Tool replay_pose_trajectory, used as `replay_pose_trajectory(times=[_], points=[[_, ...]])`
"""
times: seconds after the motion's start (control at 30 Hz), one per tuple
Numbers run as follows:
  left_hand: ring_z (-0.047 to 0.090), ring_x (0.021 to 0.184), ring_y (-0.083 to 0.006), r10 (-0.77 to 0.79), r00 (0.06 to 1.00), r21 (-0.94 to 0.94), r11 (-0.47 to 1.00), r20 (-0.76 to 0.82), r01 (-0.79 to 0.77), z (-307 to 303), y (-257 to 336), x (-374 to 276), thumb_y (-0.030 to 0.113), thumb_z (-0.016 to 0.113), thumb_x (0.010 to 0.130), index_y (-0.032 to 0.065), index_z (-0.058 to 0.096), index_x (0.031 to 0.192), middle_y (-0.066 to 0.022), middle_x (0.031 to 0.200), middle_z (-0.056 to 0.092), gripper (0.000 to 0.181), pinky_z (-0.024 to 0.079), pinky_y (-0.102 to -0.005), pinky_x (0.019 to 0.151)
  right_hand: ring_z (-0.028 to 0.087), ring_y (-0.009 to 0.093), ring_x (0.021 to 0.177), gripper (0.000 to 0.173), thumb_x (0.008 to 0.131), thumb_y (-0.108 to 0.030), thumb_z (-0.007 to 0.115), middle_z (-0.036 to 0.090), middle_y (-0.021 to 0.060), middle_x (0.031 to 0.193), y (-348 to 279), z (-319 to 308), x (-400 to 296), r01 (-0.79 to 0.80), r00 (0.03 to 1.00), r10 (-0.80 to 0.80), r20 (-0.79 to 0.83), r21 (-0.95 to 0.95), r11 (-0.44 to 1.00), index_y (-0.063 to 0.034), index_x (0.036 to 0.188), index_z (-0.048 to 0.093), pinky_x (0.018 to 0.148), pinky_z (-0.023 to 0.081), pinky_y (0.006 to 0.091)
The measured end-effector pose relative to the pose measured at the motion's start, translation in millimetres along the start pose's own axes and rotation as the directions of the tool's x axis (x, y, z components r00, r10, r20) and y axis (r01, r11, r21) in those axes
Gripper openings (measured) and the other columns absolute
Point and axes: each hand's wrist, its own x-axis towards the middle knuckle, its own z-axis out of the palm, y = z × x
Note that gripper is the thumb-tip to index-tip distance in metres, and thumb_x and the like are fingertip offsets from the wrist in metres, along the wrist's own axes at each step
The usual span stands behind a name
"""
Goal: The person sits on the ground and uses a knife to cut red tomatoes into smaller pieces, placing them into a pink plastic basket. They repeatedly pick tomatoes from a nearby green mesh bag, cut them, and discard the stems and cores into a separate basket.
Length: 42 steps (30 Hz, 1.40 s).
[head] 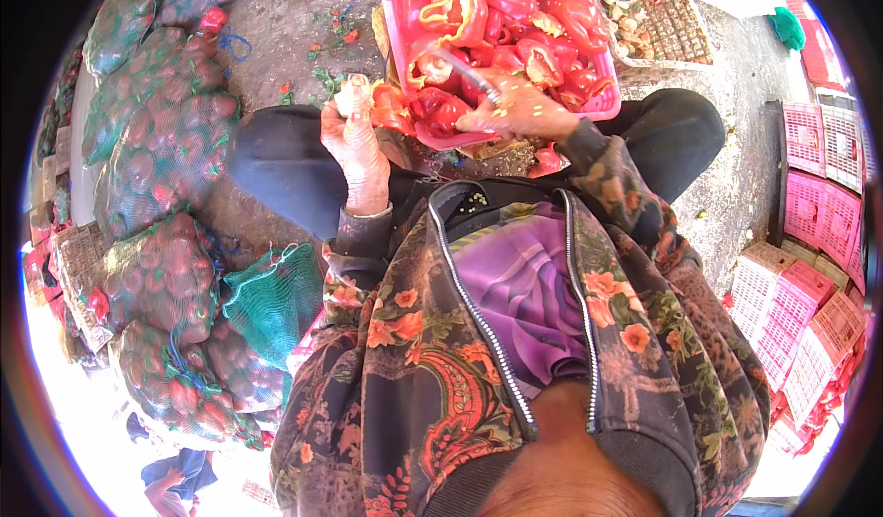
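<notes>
My left hand (359, 148) grips a pale, seedy pepper core (354, 93) between thumb and fingers, left of a pink plastic crate. A torn red pepper piece (391, 108) lies against that core; whether the two are joined I cannot tell. Above the near end of the crate (608, 100), my right hand (517, 108) holds a thin knife (463, 67), its blade blurred and pointing up and left. Pale seeds stick to the back of this hand. Red bell peppers (514, 6), several cut open and hollow, fill the crate.
Green mesh sacks (162, 137) of red produce line the left, beside an emptier green net (279, 303). A basket (666, 17) with pale cores stands beyond the crate, to the right. Stacked crates (804, 303) occupy the right side. A person (181, 479) is partly visible at lower left.
</notes>
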Motion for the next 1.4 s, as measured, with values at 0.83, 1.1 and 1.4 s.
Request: replay_pose_trajectory(times=[0.83, 1.1, 1.4], points=[[0.058, 0.061, -0.0207, 0.324, 0.717, 0.660, 0.283, 0.617, -0.696, 95.2, 28.0, 5.9, 0.021, 0.077, 0.068, 0.0027, 0.053, 0.071, -0.0102, 0.069, 0.057, 0.031, 0.046, -0.0348, 0.057, 0.048, 0.002, 0.050, 0.023, 0.082, -0.017, 0.068, 0.055, -0.0038, 0.066, 6.5, -30.8, -29.8, 0.380, 0.852, -0.227, -0.472, 0.258, 0.888, -0.0037, 0.095, 0.054, 0.044, 0.038, 0.0179], [0.056, 0.061, -0.0058, 0.063, 0.780, 0.464, 0.773, 0.623, -0.432, 194.2, 34.6, 37.4, 0.008, 0.067, 0.082, 0.0011, 0.064, 0.099, -0.0047, 0.083, 0.065, 0.019, 0.041, -0.0174, 0.049, 0.062, 0.039, 0.079, 0.038, 0.077, -0.037, 0.067, 0.064, 0.0204, 0.082, 12.2, -29.5, -11.4, 0.018, 0.719, -0.351, -0.600, -0.489, 0.872, -0.0054, 0.098, 0.061, 0.068, 0.049, 0.0449], [0.063, 0.073, -0.0158, 0.289, 0.567, 0.466, 0.350, 0.772, -0.813, 198.7, 37.9, 56.5, 0.022, 0.073, 0.079, 0.0007, 0.064, 0.094, -0.0107, 0.086, 0.067, 0.028, 0.050, -0.0302, 0.067, 0.063, 0.024, 0.079, 0.032, 0.078, -0.024, 0.070, 0.064, 0.0101, 0.086, 46.3, -32.7, 17.2, 0.327, 0.641, -0.554, -0.531, -0.464, 0.823, -0.0020, 0.100, 0.061, 0.071, 0.051, 0.0328]])
